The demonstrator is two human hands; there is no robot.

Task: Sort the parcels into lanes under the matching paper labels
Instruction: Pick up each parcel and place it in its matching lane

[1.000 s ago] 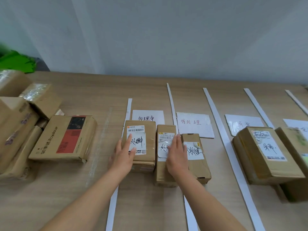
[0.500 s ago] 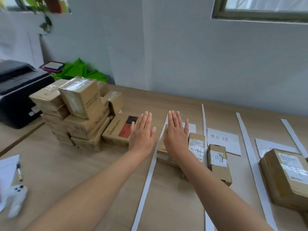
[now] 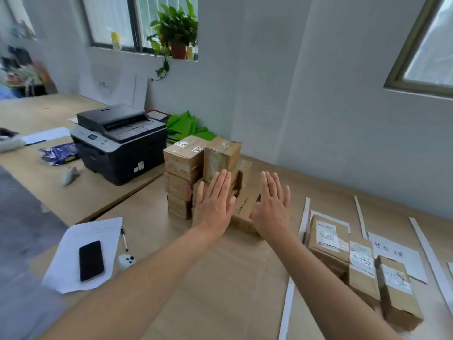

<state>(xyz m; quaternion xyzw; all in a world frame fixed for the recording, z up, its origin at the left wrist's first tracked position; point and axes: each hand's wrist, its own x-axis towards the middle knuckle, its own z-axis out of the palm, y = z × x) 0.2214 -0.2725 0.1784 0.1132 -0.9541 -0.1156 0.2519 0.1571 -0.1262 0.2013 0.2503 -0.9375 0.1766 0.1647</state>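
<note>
**Brown cardboard parcels stacked left of the lanes; both hands empty**

Stack sits on the light wooden table, several boxes high, with tape and white stickers on the top faces. Flat brown carton with a red patch lies at the stack's foot, on its right side.

Left hand and right hand are held out side by side, apart from each other. Fingers are straight and close together, backs to the camera, gripping nothing. Left hand overlaps the stack in view; contact cannot be told. Right hand overlaps the flat carton's near end; same doubt.

Right of the hands, white paper strips mark lanes on the table. Three more parcels with handwritten stickers lie there side by side:
- first parcel, between two strips
- second parcel, just beside it
- third parcel, overlapping the near edge of a handwritten white paper label

Left of the stack, on the adjoining table: dark grey printer, green bags behind it.

Near left: black phone on a white sheet, pen, small white device.
</note>
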